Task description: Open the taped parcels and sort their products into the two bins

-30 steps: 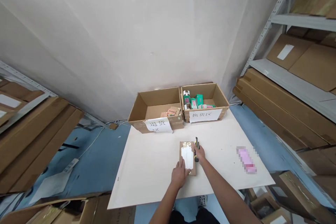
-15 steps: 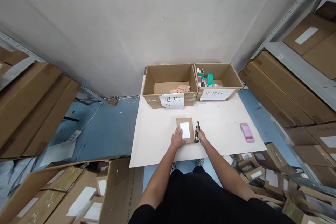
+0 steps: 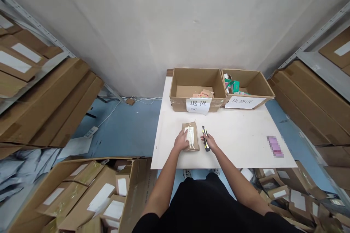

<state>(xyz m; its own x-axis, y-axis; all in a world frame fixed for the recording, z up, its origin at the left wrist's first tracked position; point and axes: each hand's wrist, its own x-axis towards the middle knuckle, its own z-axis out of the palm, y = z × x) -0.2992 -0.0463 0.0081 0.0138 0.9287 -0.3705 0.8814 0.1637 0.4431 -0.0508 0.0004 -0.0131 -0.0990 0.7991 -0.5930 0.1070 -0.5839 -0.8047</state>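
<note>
A small flat cardboard box lies near the front of the white table, its upper face showing shiny clear tape and a whitish patch. My left hand grips it at its left side, fingers and thumb reaching over the top. To the right of the box, my right hand is closed around a black and yellow utility knife, which points away from me. The knife and the box are apart. Whether the blade is out is too small to tell.
Two open cartons with paper signs stand at the table's back: the left carton has small orange boxes, the right carton green ones. A pixelated pink item lies at right. Parcel-filled bins and shelves flank the table.
The view has shifted left. The box's upper face now shows glossy tape instead of the plain white label. My left hand has moved from lying on the box to gripping its left side.
</note>
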